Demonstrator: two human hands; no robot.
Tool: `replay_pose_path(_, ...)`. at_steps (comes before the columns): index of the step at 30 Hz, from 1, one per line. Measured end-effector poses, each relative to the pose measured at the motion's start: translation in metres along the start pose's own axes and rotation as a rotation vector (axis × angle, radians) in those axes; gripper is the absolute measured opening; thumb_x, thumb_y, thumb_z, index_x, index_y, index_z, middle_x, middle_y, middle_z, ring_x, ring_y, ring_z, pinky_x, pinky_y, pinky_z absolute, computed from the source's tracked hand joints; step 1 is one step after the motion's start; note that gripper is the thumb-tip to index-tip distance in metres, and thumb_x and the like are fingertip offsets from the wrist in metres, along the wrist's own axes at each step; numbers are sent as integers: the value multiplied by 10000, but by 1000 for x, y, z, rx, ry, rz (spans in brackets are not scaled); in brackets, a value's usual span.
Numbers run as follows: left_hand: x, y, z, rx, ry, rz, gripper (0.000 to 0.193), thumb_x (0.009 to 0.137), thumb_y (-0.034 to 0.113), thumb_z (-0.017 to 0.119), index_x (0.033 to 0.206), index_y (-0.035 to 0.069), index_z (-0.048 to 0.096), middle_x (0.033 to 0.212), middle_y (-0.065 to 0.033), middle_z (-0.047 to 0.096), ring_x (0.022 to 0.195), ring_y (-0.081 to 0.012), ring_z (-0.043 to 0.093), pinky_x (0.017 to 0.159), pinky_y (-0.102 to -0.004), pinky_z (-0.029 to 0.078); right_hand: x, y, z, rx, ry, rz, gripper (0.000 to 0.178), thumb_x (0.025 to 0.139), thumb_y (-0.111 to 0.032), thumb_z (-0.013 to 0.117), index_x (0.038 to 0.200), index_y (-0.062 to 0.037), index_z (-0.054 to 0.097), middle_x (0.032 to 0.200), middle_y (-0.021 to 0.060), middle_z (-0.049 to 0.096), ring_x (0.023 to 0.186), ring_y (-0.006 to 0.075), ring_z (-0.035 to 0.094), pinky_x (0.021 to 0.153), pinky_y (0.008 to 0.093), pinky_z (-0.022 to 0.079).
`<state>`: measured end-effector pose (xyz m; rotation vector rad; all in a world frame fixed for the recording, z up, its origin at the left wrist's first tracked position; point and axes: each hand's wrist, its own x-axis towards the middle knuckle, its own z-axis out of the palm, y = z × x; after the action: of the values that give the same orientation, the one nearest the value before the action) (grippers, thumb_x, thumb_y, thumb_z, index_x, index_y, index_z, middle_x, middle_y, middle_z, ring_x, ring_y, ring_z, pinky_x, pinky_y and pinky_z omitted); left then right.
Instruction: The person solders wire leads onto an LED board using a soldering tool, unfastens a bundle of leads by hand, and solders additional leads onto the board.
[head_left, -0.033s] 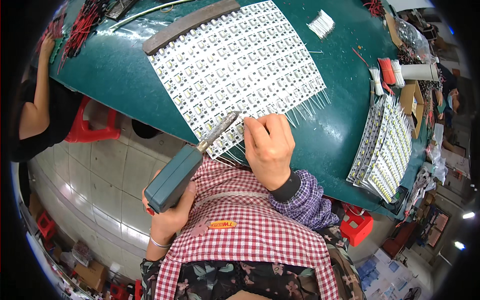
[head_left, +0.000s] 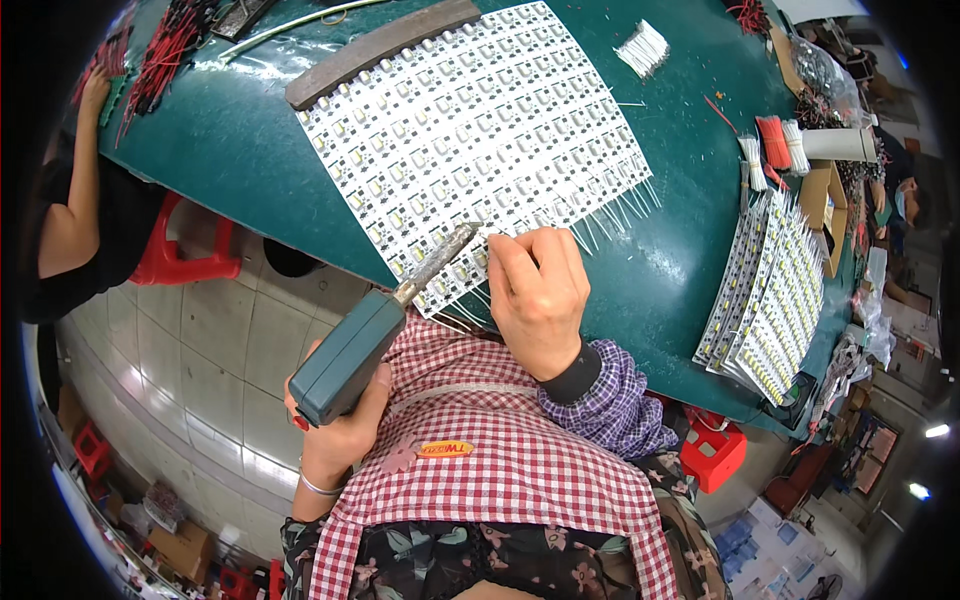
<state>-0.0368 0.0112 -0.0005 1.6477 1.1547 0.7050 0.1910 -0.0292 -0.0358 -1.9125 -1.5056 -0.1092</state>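
My left hand [head_left: 345,410] is wrapped around a dark green soldering gun [head_left: 348,352]. The gun's long metal tip [head_left: 440,262] points up and right, ending over a white sheet of LED circuit boards [head_left: 440,140]. Close beside that tip, my right hand [head_left: 543,300] is closed in a pinch at the sheet's near edge. Its fingers hide what they hold, if anything. Thin white wires [head_left: 615,215] stick out from the near edge on both sides of my right hand.
A dark bar [head_left: 380,52] lies along the sheet's far edge. White wires [head_left: 642,48] lie in a bundle beyond it on the green table [head_left: 230,140]. Stacked LED sheets [head_left: 768,300] and red and white wire bundles [head_left: 773,142] are at right. A co-worker's arm [head_left: 85,170] is at left.
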Motion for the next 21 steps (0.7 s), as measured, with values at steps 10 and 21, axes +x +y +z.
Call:
replay_pose_path(10, -2, -4, 0, 67, 26, 61, 164, 743, 43, 783, 892, 2, 727, 815, -119, 697, 642, -225, 677, 577, -310, 513, 1, 0, -3, 60, 46, -32, 221, 742, 37, 720, 940, -54, 685, 804, 43, 542, 784, 243, 529, 678, 374, 413)
replay_pose_path(21, -4, -5, -2, 16, -2, 44, 152, 746, -11, 755, 891, -25, 714, 789, -102, 658, 615, -180, 638, 547, -273, 481, 2, 5, -1, 104, 11, -8, 213, 739, 50, 706, 900, -84, 670, 761, 38, 483, 739, 224, 506, 656, 355, 392)
